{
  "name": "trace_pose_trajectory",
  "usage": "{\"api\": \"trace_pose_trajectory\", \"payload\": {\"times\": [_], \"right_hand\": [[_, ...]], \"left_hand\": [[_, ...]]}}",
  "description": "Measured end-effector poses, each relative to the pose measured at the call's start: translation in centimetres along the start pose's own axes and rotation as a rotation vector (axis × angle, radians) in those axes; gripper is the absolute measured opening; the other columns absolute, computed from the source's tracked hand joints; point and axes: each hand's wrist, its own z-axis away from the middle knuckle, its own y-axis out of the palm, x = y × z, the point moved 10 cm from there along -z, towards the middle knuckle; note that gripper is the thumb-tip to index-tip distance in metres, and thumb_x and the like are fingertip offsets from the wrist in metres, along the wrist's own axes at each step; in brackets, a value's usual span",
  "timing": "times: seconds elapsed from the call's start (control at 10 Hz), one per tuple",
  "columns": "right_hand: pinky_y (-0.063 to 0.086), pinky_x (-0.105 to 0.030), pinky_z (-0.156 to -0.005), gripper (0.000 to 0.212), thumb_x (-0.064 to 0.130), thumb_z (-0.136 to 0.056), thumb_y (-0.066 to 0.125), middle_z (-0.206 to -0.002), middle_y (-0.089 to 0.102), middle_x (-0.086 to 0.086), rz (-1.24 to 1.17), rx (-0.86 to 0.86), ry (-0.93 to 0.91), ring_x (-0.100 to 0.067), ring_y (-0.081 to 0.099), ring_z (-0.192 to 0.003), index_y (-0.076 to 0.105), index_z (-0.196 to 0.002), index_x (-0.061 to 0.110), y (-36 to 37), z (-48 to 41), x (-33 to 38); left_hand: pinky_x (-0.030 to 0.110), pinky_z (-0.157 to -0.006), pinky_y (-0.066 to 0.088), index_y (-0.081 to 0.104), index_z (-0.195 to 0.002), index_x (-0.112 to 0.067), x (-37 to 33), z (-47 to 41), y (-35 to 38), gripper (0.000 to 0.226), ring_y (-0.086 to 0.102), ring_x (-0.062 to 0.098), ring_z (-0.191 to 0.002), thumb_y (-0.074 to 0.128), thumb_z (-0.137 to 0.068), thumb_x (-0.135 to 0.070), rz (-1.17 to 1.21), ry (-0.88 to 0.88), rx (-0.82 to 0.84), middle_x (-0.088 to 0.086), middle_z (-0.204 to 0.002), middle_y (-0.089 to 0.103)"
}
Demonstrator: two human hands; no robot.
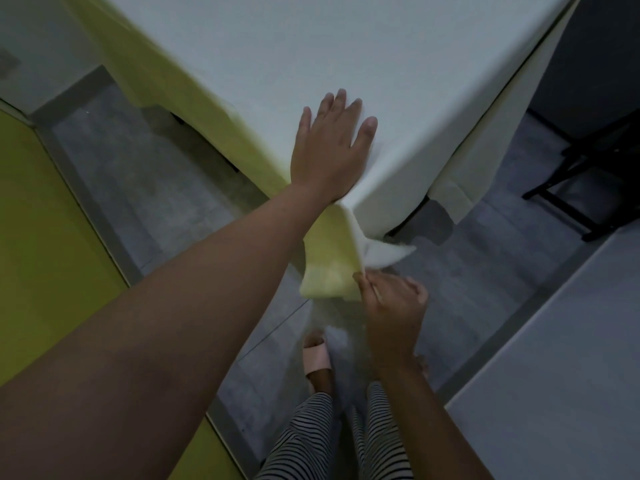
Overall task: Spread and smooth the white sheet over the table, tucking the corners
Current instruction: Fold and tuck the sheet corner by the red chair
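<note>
From the head camera I see the smooth white fabric sheet (398,64) covering the table, its near corner pointing toward me and its edges hanging down both sides. My left hand (329,150) lies flat on the sheet just beyond that corner, palm down, fingers spread and open, arm stretched straight out. My right hand (391,303) sits below the corner, fingers closed in a pinch on the hanging flap of sheet, wrist bent upward. Under the corner, over the grey floor (156,188), I see a pink slipper (316,358) and striped trousers (311,438).
</note>
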Motion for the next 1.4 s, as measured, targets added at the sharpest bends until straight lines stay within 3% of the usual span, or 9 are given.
{"api": "trace_pose_trajectory", "payload": {"times": [0.2, 0.3, 0.4, 0.5, 0.7, 0.9, 1.0, 1.2, 1.4], "right_hand": [[0.029, -0.029, -0.075, 0.024, 0.032, -0.078, 0.074, -0.068, 0.059, 0.007, -0.013, 0.198, 0.013, -0.017, 0.053, -0.071, 0.056, -0.068, 0.02, -1.1, -0.6, 1.9], [0.04, -0.032, -0.07, 0.032, 0.025, -0.075, 0.078, -0.079, 0.053, 0.005, -0.133, 0.358, 0.041, -0.016, 0.049, -0.077, 0.048, -0.067, 0.019, -0.5, -1.5, 1.0], [0.037, -0.011, -0.061, 0.031, 0.023, -0.082, 0.072, -0.08, 0.056, 0.008, -0.246, 0.549, 0.073, -0.004, 0.049, -0.071, 0.045, -0.068, 0.019, 0.9, -1.9, -0.1], [0.038, -0.011, -0.051, 0.027, 0.023, -0.083, 0.07, -0.065, 0.051, 0.009, -0.317, 0.591, 0.156, -0.002, 0.049, -0.061, 0.045, -0.075, 0.024, 1.7, -1.7, -1.0], [0.034, -0.02, -0.052, 0.023, 0.025, -0.084, 0.069, -0.066, 0.051, 0.005, -0.267, 0.521, 0.133, -0.011, 0.048, -0.063, 0.049, -0.074, 0.017, 1.6, -2.2, -1.5], [0.029, -0.014, -0.049, 0.016, 0.025, -0.091, 0.059, -0.068, 0.051, 0.01, -0.278, 0.503, 0.15, -0.001, 0.048, -0.06, 0.047, -0.081, 0.025, 1.9, -3.6, -3.9], [0.033, -0.017, -0.055, 0.005, 0.021, -0.09, 0.059, -0.08, 0.06, 0.01, -0.276, 0.543, 0.128, -0.005, 0.054, -0.069, 0.061, -0.095, 0.022, 3.0, -5.1, -5.0], [0.029, -0.031, -0.06, 0.017, 0.018, -0.09, 0.058, -0.085, 0.068, -0.015, 0.043, 0.811, 0.0, -0.032, 0.061, -0.083, 0.071, -0.09, 0.007, 7.2, -6.7, -8.5], [0.04, -0.035, -0.074, 0.018, 0.014, -0.087, 0.054, -0.093, 0.069, -0.015, 0.154, 0.663, 0.092, -0.037, 0.06, -0.093, 0.071, -0.095, 0.014, 6.2, -7.9, -9.3]], "left_hand": [[0.039, -0.118, -0.003, 0.025, -0.15, -0.019, -0.2, 0.0, 0.3, 0.057, 0.004, 0.015, -0.148, 0.015, -0.101, -0.047, -0.052, 0.011, 0.064, 0.003, -0.16, 0.014], [0.04, -0.118, -0.004, 0.023, -0.15, -0.018, -0.2, -0.2, 0.4, 0.056, 0.003, 0.016, -0.148, 0.015, -0.102, -0.045, -0.054, 0.008, 0.09, 0.004, -0.16, 0.012], [0.041, -0.118, -0.003, 0.023, -0.15, -0.018, -0.4, -0.3, 0.5, 0.055, 0.004, 0.017, -0.148, 0.016, -0.102, -0.044, -0.061, 0.005, 0.091, 0.005, -0.16, 0.012], [0.041, -0.119, -0.002, 0.024, -0.15, -0.018, -0.5, -0.3, 0.5, 0.055, 0.004, 0.018, -0.148, 0.017, -0.102, -0.044, -0.076, 0.004, 0.077, 0.005, -0.16, 0.013], [0.04, -0.118, -0.003, 0.025, -0.15, -0.018, -0.4, -0.2, 0.4, 0.055, 0.005, 0.018, -0.148, 0.018, -0.102, -0.045, -0.073, 0.011, 0.064, 0.005, -0.16, 0.014], [0.04, -0.118, -0.002, 0.027, -0.149, -0.019, -0.4, -0.3, 0.3, 0.055, 0.007, 0.017, -0.148, 0.02, -0.101, -0.045, -0.059, 0.004, 0.043, 0.004, -0.16, 0.016], [0.04, -0.118, -0.002, 0.027, -0.149, -0.019, -0.4, -0.3, 0.3, 0.055, 0.007, 0.017, -0.148, 0.02, -0.101, -0.045, -0.067, 0.006, 0.045, 0.004, -0.16, 0.016], [0.039, -0.118, -0.003, 0.027, -0.149, -0.019, -0.4, -0.2, 0.3, 0.055, 0.006, 0.017, -0.148, 0.021, -0.1, -0.045, -0.055, 0.001, 0.05, 0.003, -0.16, 0.016], [0.04, -0.118, -0.002, 0.027, -0.149, -0.019, -0.4, -0.3, 0.3, 0.055, 0.006, 0.017, -0.148, 0.021, -0.1, -0.045, -0.056, 0.005, 0.054, 0.004, -0.16, 0.015]]}}
